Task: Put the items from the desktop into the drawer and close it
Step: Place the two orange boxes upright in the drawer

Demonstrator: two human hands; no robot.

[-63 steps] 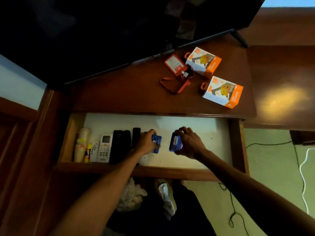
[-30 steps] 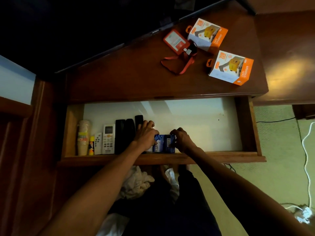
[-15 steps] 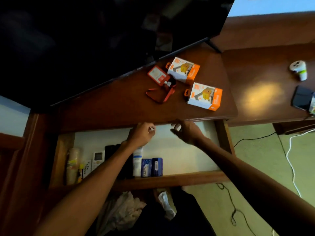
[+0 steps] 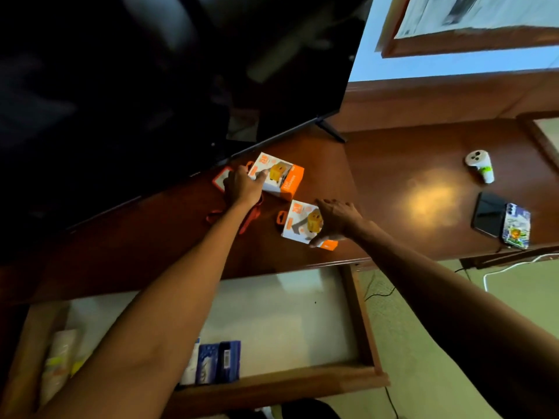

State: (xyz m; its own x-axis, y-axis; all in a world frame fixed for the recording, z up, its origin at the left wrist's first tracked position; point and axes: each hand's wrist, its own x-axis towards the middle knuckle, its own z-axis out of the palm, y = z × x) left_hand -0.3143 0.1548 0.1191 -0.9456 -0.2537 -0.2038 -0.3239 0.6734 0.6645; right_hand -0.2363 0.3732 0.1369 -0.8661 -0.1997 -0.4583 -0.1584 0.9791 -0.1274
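Two orange-and-white boxes lie on the dark wooden desktop (image 4: 157, 237), just in front of the black screen (image 4: 151, 86). The left hand (image 4: 242, 186) rests on the near-left end of the far box (image 4: 276, 178), fingers spread across its white face; whether it has a real grip cannot be told. The right hand (image 4: 335, 220) covers the right part of the near box (image 4: 302, 226), thumb at the near edge and fingers reaching over the far edge, spread around it rather than pressed together. The two boxes sit near each other but do not touch. One red badge holder (image 4: 220, 179) lies just left of the far box, partly under the left hand, and its red lanyard (image 4: 248, 219) loops toward the person beneath the left wrist. Below the desktop one drawer (image 4: 360, 322) stands pulled open, its pale floor mostly bare on the right. Against its front wall stand two blue boxes (image 4: 219, 361) side by side, touching, with one white tube (image 4: 192, 368) just left of them, partly hidden by the left forearm. At the drawer's left end a stack of cups (image 4: 59, 358) lies blurred. On the right part of the desktop, well apart from the hands, sit one white controller (image 4: 481, 164), one dark phone (image 4: 488, 214) and, touching it, one phone in a patterned case (image 4: 517, 225).
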